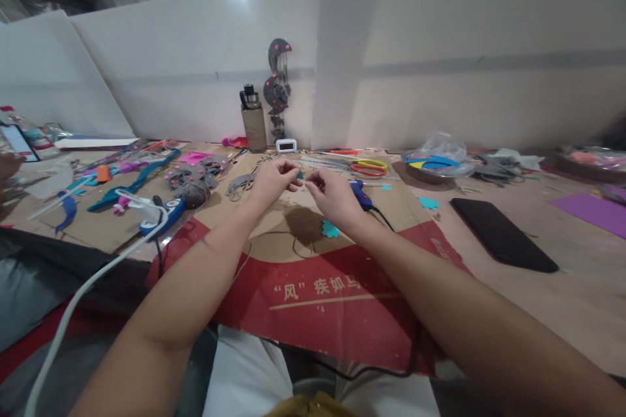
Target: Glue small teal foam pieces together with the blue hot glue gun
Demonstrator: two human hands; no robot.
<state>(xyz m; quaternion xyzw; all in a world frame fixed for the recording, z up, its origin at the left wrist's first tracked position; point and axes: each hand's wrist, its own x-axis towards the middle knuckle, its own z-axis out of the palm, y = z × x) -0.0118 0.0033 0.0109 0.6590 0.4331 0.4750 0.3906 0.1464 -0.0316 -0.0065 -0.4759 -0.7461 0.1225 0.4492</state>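
My left hand is closed in a pinch on a small dark teal piece, above the middle of the cardboard. Just to its right, my right hand has thumb and forefinger pressed together; what they hold is too small to make out. Below the hands a thin grey thread curls over the red-and-brown cardboard. A teal flower-shaped cutout lies under my right wrist. Partly behind my right hand is a blue glue gun with a black cord.
Yellow-and-red-handled scissors, a bottle and a small white clock stand or lie behind. Grey yarn and a blue power strip are left; a black phone and another teal cutout right. Another person's hand shows far left.
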